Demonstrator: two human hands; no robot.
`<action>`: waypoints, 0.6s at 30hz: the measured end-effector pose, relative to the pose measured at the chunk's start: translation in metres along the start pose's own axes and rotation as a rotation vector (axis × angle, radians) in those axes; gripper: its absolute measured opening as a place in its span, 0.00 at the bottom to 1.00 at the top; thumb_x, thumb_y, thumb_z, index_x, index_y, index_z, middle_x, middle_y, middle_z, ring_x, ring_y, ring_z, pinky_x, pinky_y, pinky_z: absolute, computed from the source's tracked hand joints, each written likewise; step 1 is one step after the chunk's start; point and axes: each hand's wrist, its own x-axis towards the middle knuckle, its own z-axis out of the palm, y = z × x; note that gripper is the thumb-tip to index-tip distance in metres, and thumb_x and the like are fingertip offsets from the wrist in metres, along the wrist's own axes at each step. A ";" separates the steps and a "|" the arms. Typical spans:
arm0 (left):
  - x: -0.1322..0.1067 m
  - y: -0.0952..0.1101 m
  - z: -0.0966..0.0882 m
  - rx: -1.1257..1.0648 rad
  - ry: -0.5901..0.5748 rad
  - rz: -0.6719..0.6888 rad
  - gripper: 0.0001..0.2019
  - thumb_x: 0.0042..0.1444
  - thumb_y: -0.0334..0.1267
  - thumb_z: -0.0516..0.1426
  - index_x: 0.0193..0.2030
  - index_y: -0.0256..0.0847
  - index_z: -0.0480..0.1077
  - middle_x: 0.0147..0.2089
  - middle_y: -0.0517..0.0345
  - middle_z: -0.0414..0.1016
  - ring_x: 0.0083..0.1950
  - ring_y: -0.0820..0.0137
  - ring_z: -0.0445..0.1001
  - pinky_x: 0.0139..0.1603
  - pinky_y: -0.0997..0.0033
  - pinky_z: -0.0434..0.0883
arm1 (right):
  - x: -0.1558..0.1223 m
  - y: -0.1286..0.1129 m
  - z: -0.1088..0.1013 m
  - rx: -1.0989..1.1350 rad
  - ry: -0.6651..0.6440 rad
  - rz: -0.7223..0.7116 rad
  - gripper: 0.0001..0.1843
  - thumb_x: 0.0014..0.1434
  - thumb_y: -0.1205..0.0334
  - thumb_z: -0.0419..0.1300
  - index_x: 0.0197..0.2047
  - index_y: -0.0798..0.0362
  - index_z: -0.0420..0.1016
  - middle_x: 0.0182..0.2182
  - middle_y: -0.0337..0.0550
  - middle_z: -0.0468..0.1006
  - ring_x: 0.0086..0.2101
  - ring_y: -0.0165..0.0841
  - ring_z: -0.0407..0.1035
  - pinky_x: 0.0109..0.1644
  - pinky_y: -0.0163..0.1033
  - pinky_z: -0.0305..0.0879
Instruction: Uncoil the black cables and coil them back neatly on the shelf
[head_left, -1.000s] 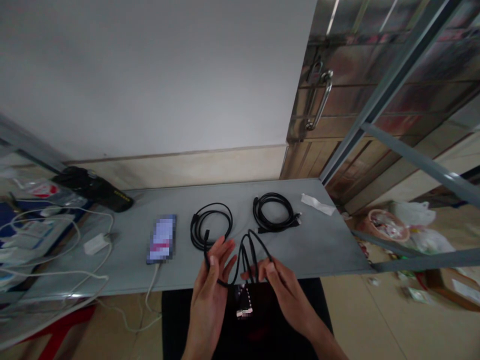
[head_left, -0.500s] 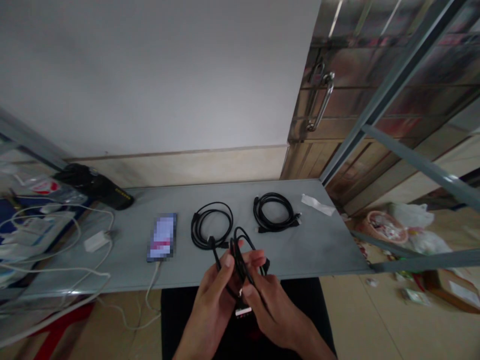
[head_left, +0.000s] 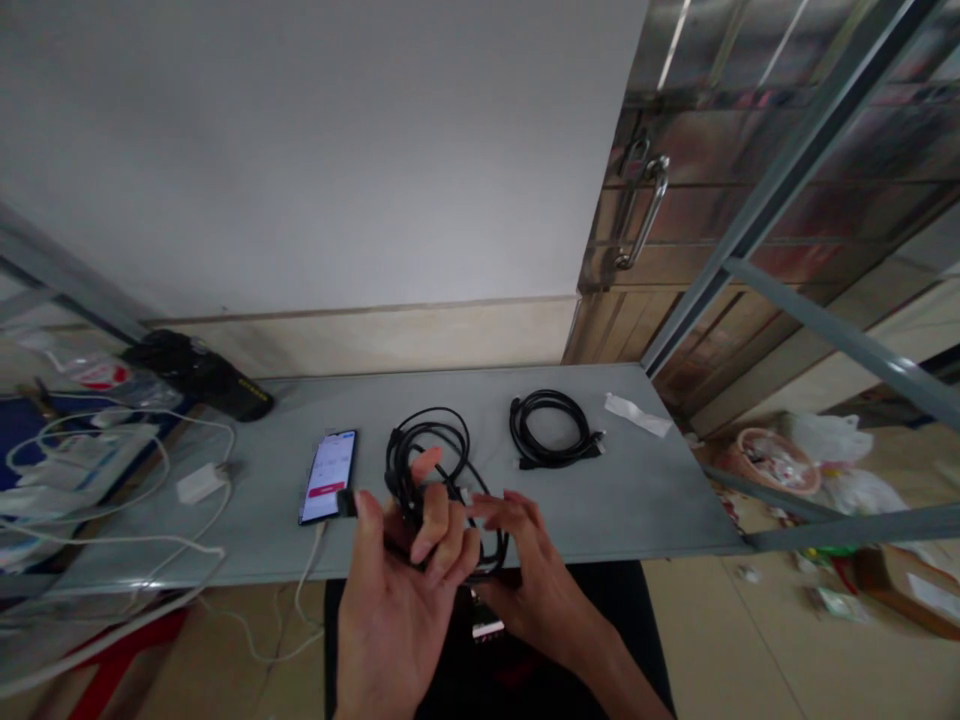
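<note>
Black cable (head_left: 406, 497) is held in uneven loops above the near edge of the grey table (head_left: 637, 510). It is gathered under the curled fingers of the left hand (head_left: 409, 590), with the thumb held apart; the right hand (head_left: 536, 580) is bent beside the looser strands, but whether any are pinched cannot be told. Two rings seem done: a far coil (head_left: 393, 455) is laid towards twelve o'clock, a second coil (head_left: 520, 435) at one. The held loops appear only partly ordered, with an even ring not yet formed.
</note>
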 end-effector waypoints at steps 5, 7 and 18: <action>0.003 -0.028 0.011 0.091 -0.147 -0.092 0.27 0.72 0.63 0.62 0.63 0.43 0.79 0.32 0.63 0.65 0.29 0.72 0.64 0.34 0.70 0.73 | 0.003 0.009 0.016 0.241 -0.064 0.159 0.25 0.74 0.57 0.65 0.72 0.44 0.76 0.69 0.53 0.79 0.69 0.48 0.73 0.79 0.59 0.65; 0.008 -0.036 0.007 0.325 -0.195 -0.032 0.27 0.74 0.62 0.60 0.68 0.45 0.77 0.39 0.56 0.75 0.38 0.65 0.75 0.48 0.60 0.79 | 0.003 0.009 0.024 0.400 0.025 0.254 0.24 0.77 0.50 0.62 0.71 0.46 0.78 0.66 0.55 0.81 0.66 0.48 0.75 0.74 0.56 0.71; 0.054 -0.037 -0.050 1.458 -0.516 0.583 0.09 0.71 0.44 0.65 0.53 0.47 0.84 0.53 0.46 0.87 0.57 0.47 0.81 0.61 0.44 0.76 | 0.009 0.035 0.059 0.672 0.331 0.574 0.30 0.59 0.28 0.73 0.42 0.48 0.82 0.41 0.48 0.84 0.46 0.46 0.76 0.56 0.51 0.79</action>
